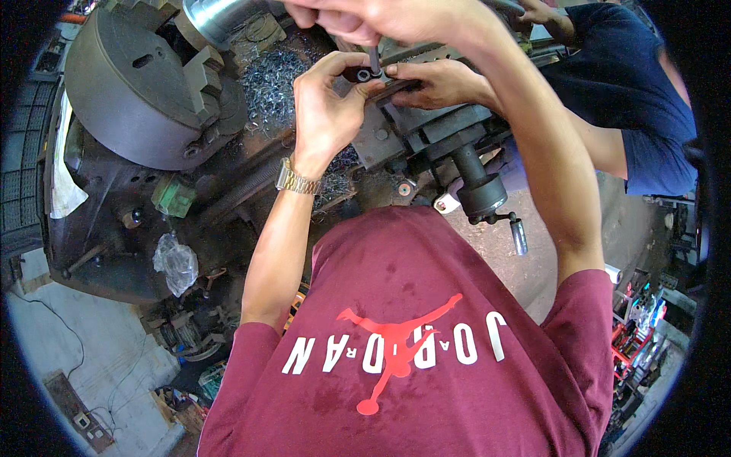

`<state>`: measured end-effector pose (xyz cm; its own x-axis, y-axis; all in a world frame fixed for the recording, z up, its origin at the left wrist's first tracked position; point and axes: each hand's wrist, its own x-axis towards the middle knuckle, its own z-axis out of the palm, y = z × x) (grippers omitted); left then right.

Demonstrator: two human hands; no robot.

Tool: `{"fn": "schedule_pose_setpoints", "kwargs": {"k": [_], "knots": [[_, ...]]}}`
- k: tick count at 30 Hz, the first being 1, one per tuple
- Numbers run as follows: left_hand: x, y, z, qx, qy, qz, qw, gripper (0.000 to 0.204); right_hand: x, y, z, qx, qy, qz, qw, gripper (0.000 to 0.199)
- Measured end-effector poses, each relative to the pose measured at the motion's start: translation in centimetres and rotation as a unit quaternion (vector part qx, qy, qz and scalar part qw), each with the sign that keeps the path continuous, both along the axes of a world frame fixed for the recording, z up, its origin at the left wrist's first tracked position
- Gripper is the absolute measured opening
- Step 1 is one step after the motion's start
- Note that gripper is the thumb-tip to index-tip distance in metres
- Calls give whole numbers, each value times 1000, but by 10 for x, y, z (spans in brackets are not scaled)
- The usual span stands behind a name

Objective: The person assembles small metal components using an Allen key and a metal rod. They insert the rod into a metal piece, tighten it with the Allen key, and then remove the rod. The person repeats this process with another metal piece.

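My left hand (327, 107), with a metal-band watch (298, 178) at the wrist, is closed in a pinch around a small ring-shaped metal part (364, 75). Above it, my right hand (358, 17) is curled at the upper edge of the picture. A dark metal shaft (375, 58) points down from its fingers to the spot beside the ring. The tool's upper end is hidden in my right hand. From the right, a co-worker's hand (442, 82) reaches in, fingertips next to the same spot, touching a dark flat metal piece (403, 87).
A large lathe chuck (137, 91) stands at the left, with curly metal chips (270, 87) beside it. A tool slide with a crank handle (518, 236) juts toward me. A green block (173, 196) and a clear plastic bag (176, 263) lie on the machine.
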<state>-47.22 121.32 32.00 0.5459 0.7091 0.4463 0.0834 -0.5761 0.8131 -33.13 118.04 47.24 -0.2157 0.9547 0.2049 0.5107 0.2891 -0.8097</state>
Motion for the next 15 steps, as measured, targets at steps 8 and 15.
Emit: {"fn": "schedule_pose_setpoints", "kwargs": {"k": [8,15], "knots": [[0,-7,-7,-35,-25,20,999,29,-13,-9,-31,216,-8,-255,943,32],[-13,-2,-2,7,-6,-8,1000,24,1,-8,-41,444,-160,-238,849,9]]}}
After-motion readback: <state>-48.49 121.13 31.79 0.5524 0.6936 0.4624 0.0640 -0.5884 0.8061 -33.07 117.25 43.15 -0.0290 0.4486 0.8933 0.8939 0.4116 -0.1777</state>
